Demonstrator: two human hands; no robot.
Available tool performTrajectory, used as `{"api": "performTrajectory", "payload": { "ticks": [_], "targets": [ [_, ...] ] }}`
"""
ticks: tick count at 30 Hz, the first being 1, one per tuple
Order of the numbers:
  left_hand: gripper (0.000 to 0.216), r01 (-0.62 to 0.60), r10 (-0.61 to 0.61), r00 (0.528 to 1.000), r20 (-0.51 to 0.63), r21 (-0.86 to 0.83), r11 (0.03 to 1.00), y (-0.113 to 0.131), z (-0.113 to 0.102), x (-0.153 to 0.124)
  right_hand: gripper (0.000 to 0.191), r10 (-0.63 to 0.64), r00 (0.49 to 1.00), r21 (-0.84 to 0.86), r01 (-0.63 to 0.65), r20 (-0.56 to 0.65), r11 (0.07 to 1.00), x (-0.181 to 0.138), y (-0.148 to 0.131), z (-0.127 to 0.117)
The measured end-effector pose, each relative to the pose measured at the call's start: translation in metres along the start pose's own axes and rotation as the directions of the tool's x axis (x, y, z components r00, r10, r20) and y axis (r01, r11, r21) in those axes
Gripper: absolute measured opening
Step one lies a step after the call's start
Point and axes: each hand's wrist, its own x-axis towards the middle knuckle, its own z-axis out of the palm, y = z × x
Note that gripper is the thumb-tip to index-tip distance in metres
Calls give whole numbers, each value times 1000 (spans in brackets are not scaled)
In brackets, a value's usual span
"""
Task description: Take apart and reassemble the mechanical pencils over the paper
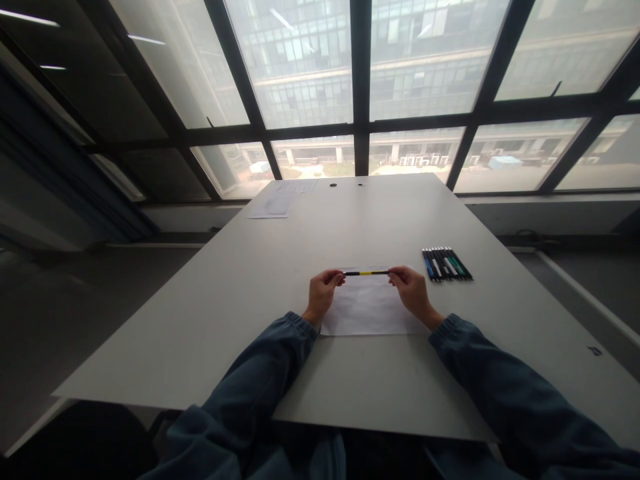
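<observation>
A slim black pen with a yellow middle band (366, 273) is stretched level between my two hands. My left hand (324, 291) pinches its left end, and my right hand (411, 291) pinches the right end. Beneath the pen and between my wrists lies a white sheet of paper (373, 310) on the table. To the right of my right hand, several pens (446, 264) lie side by side in a row; most are black, with blue, white and green parts among them.
The pale table (240, 287) reaches from my body to the large windows (300, 67). Printed sheets (273, 203) lie at its far left. A dark round hole (333, 185) shows near the far edge. A small dark mark (595, 351) is at the right edge.
</observation>
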Motion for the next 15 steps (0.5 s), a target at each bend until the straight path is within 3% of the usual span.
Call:
{"api": "performTrajectory", "payload": {
  "ticks": [15],
  "targets": [
    [27, -9, 9, 1000, -5, -31, 999, 1, 1, 0, 22, -8, 1000, -13, 8, -6, 1000, 0, -1, 0]
  ]
}}
